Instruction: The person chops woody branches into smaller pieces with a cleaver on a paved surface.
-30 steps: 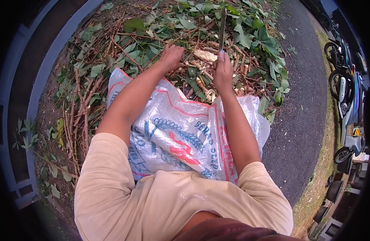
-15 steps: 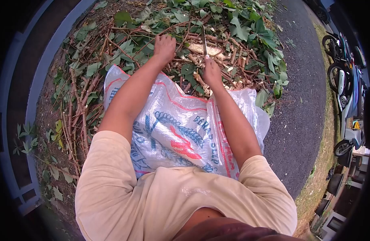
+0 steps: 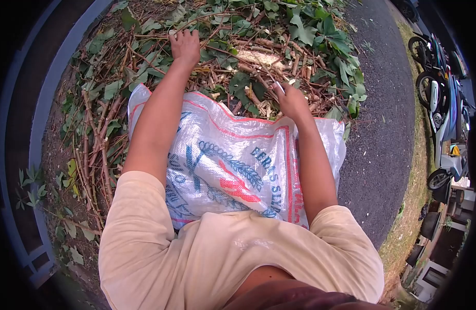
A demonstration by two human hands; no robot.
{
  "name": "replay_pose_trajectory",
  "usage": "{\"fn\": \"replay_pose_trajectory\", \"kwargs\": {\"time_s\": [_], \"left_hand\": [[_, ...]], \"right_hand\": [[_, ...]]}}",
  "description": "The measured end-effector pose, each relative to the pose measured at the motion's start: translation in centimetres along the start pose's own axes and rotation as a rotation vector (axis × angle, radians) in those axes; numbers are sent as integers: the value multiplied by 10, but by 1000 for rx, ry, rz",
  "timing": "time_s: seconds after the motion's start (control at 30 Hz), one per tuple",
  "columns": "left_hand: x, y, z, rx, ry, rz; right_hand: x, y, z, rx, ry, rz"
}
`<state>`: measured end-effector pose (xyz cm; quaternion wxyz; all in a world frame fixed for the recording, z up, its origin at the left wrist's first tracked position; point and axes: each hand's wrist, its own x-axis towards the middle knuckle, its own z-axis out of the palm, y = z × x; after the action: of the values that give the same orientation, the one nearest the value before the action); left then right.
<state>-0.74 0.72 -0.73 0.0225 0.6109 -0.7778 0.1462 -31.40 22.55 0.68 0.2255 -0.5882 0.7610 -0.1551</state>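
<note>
While leaves (image 3: 241,87) lie near — right hand (image 3: 296,102) grips knife (image 3: 280,88).

dark asphalt road (image 3: 380,129), grass strip (image 3: 411,212), parked motorcycles (image 3: 435,95), daylight

Parked motorbikes (image 3: 438,119), grass strip (image 3: 409,222), asphalt (image 3: 378,134); blue structure (image 3: 32,147) left, perhaps railing.

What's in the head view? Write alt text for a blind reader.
The right hand grips a knife over stems and leaves; the left hand is over them too, farther left. A printed sack lies beneath the arms, with a road and motorbikes at right.
</note>
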Motion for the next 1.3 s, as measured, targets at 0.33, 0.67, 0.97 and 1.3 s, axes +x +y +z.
{"fn": "replay_pose_trajectory", "kwargs": {"time_s": [0.33,0.67,0.97,1.3], "left_hand": [[-14,38,40,181,-67,423],[-10,33,37,236,-231,335],[4,45,63,275,-241,346],[3,52,40,141,-329,314]], "right_hand": [[-15,-10,-31,49,-133,-47],[15,19,-10,200,177,40],[-4,0,-1,644,-227,73],[36,7,65,719,-130,309]]}}
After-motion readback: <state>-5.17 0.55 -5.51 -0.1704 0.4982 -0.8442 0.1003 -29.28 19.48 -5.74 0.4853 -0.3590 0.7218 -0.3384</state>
